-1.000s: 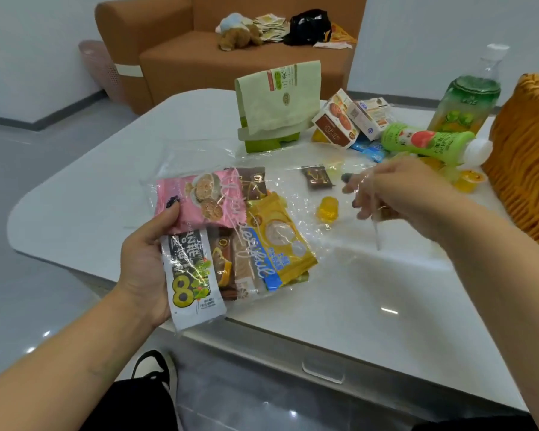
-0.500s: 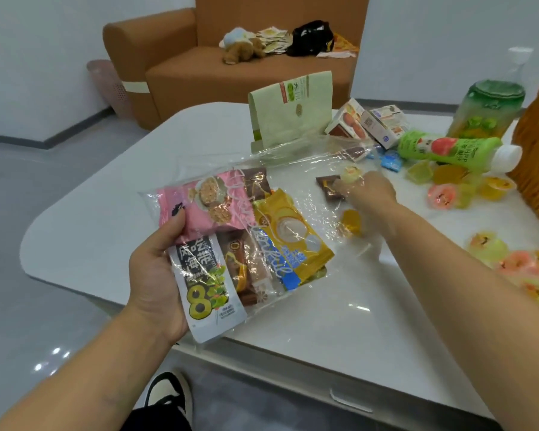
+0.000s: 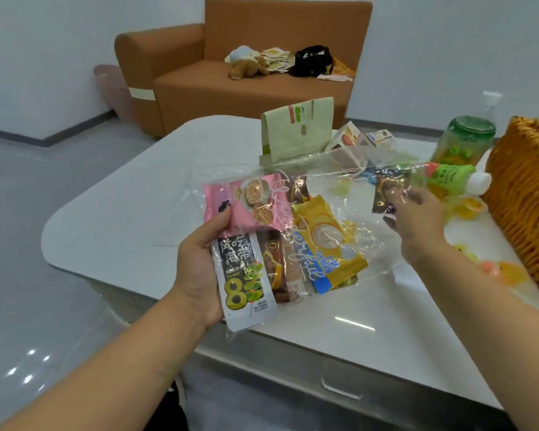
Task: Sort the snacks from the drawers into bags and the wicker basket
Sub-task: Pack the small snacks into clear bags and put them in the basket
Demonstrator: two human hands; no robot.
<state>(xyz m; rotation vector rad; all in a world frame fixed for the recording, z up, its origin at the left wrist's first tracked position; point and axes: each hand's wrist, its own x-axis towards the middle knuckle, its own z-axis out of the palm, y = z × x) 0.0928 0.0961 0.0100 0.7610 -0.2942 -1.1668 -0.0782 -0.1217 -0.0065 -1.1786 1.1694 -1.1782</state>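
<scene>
My left hand (image 3: 199, 269) grips the lower left of a clear plastic bag (image 3: 318, 213) held above the white table (image 3: 137, 197). Inside lie a pink biscuit pack (image 3: 246, 203), a white-and-black seed pack (image 3: 243, 281), a yellow pack (image 3: 327, 241) and brown bars. My right hand (image 3: 417, 219) is inside the bag's open mouth, pinching a small dark brown packet (image 3: 386, 194). The wicker basket (image 3: 526, 206) stands at the right edge.
A green paper bag (image 3: 296, 132) stands at the table's back with small snack boxes (image 3: 352, 141) beside it. A green jar (image 3: 464, 141), a lying green bottle (image 3: 455, 178) and several jelly cups (image 3: 470, 206) sit near the basket. A brown sofa (image 3: 246, 82) is behind.
My right hand picked the brown packet off the table and lifted it into the bag's mouth. My left hand kept holding the bag.
</scene>
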